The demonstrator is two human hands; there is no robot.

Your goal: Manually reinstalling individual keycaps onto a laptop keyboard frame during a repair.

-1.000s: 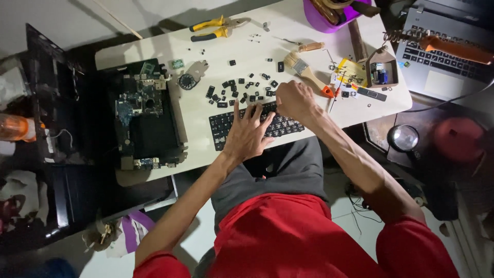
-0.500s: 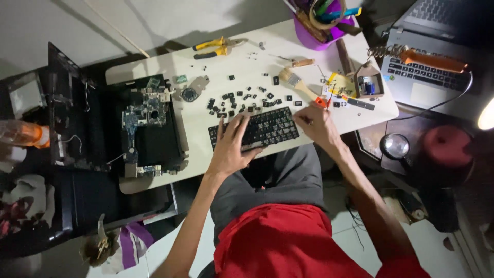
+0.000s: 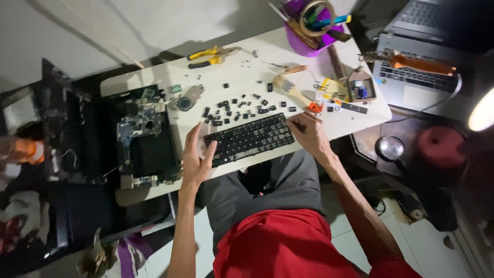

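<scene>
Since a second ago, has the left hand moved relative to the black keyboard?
Yes. The left hand slid off the middle of the black keyboard to its left end, toward the opened laptop base.

Loose keycaps (image 3: 242, 105) behind keyboard (image 3: 249, 139) on table (image 3: 329, 128)

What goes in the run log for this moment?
left hand: on keyboard left end | right hand: at its right end | loose keycaps: scattered behind
</scene>
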